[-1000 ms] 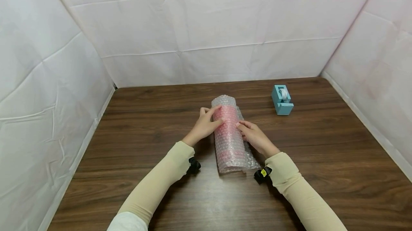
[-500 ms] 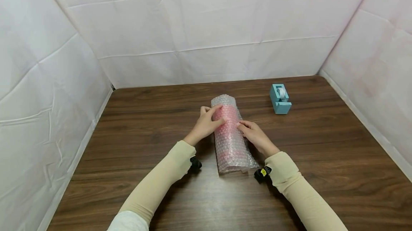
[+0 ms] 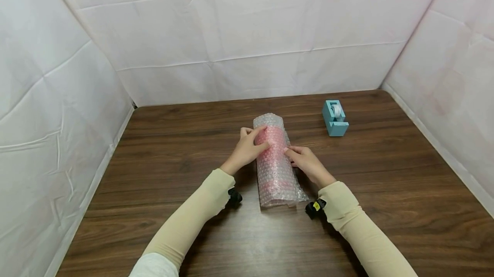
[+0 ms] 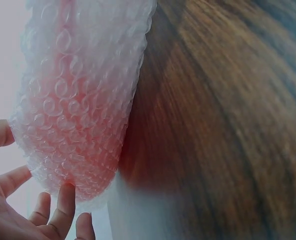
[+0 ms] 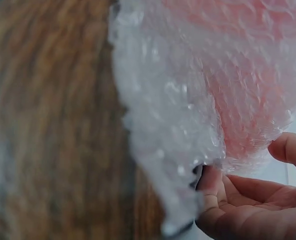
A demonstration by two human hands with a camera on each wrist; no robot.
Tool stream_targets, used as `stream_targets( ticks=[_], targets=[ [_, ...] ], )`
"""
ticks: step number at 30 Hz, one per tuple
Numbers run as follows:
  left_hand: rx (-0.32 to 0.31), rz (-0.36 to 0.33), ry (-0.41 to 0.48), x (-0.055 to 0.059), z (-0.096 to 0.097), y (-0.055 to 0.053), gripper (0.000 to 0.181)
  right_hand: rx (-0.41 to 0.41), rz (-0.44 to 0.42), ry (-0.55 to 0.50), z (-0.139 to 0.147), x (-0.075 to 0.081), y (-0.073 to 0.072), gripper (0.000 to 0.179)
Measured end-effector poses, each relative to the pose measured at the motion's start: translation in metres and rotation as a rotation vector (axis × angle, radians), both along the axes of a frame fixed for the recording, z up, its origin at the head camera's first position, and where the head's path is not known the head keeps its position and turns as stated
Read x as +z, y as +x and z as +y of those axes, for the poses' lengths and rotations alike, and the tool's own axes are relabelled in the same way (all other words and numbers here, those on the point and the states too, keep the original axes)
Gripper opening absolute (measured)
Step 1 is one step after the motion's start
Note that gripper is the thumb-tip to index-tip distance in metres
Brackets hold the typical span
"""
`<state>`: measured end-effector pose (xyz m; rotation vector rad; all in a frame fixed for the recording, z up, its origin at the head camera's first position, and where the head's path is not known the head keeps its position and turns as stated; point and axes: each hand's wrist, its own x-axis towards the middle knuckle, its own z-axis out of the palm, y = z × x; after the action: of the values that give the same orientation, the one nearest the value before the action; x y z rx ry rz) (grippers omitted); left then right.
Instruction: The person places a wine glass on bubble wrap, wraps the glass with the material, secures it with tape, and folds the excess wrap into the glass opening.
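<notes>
A pink object wrapped in clear bubble wrap forms a long roll (image 3: 275, 170) lying on the table, its length running away from me. My left hand (image 3: 245, 148) holds the roll's left side, with thumb and index finger on top and the other fingers lower down, as the left wrist view shows. From the right, my right hand (image 3: 305, 161) has its thumb on the roll and its fingers at the wrap's loose edge (image 5: 173, 120). That edge sticks out along the right side in the right wrist view. What the pink object is stays hidden under the bubbles.
A light blue tape dispenser (image 3: 335, 118) with a roll of tape stands at the back right of the dark wood table (image 3: 185, 140). White cloth walls (image 3: 247, 32) rise behind the table and on both sides.
The loose bubble wrap on the right has drawn in closer to the roll, so less of it sticks out. Both hands stay at almost the same spots.
</notes>
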<state>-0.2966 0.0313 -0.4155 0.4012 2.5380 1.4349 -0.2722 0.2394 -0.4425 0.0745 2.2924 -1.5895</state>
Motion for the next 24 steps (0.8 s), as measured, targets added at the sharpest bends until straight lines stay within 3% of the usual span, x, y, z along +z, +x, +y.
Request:
stream_targets(
  ticks=[18, 24],
  targets=[
    [0.012, 0.015, -0.038, 0.0016, -0.0035, 0.0041, 0.059, -0.123, -0.035, -0.159, -0.0068, 0.0015, 0.0035, 0.049],
    [0.016, 0.012, -0.032, 0.0023, -0.0081, 0.0046, 0.058, -0.142, 0.01, -0.175, -0.0056, -0.0022, 0.0037, 0.054]
  ],
)
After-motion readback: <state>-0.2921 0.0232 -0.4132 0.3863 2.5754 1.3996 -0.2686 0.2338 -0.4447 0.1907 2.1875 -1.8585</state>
